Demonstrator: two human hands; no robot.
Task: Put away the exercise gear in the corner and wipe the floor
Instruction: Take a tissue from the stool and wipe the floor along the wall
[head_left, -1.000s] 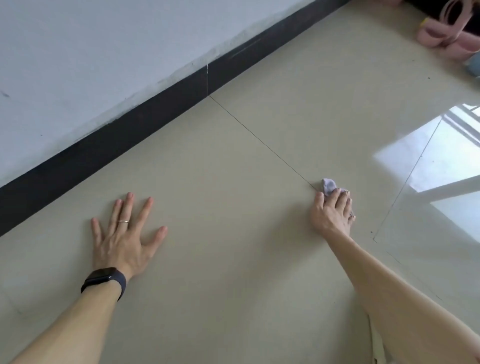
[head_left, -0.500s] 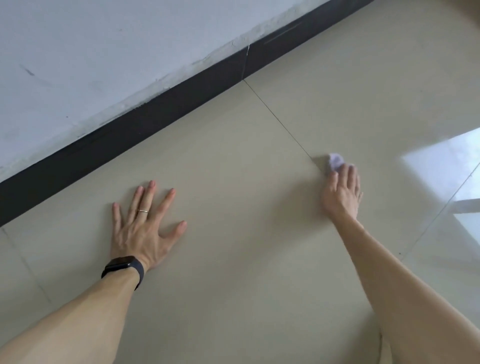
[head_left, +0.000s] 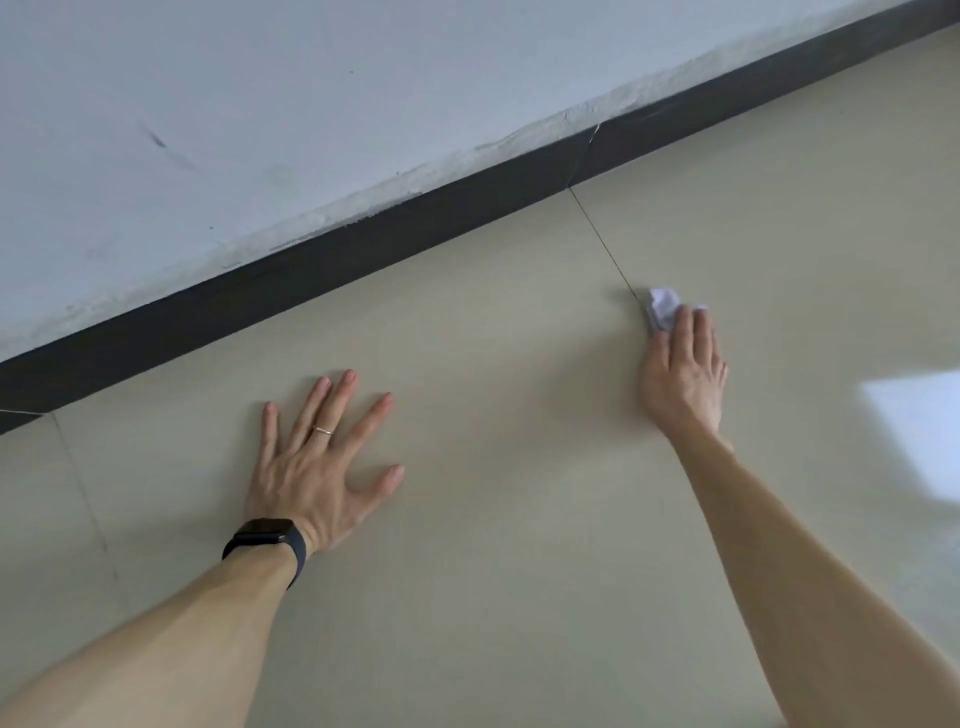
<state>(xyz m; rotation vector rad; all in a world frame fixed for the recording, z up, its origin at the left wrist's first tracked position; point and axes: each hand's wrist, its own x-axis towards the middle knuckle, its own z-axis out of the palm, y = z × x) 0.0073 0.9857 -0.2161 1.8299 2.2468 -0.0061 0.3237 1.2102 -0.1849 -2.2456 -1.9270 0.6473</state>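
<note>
The right hand (head_left: 683, 379) lay palm-down on the glossy beige tiled floor (head_left: 493, 571). Its fingers (head_left: 691, 332) were straight and pressed together, and held a small crumpled white wiping cloth (head_left: 662, 306) against the tile. The cloth protruded just beyond the fingertips on the side toward the black skirting board (head_left: 363, 244), and it touched the thin grout line (head_left: 602, 244). The hand's long axis ran roughly along that line, so the next stroke would probably travel along or across it.

The left hand (head_left: 311, 467) wore a black wristwatch (head_left: 265, 540) and a thin ring (head_left: 322, 429). It rested flat with its fingers spread, well apart from the cloth and apparently acting as a support. The right hand was the nearer, working hand.

Most of the cloth was hidden under the fingers, and its material could not be determined. The right thumb could not be made out. No exercise gear was in view. A bright reflection (head_left: 914, 431) was cut off at the right edge.
</note>
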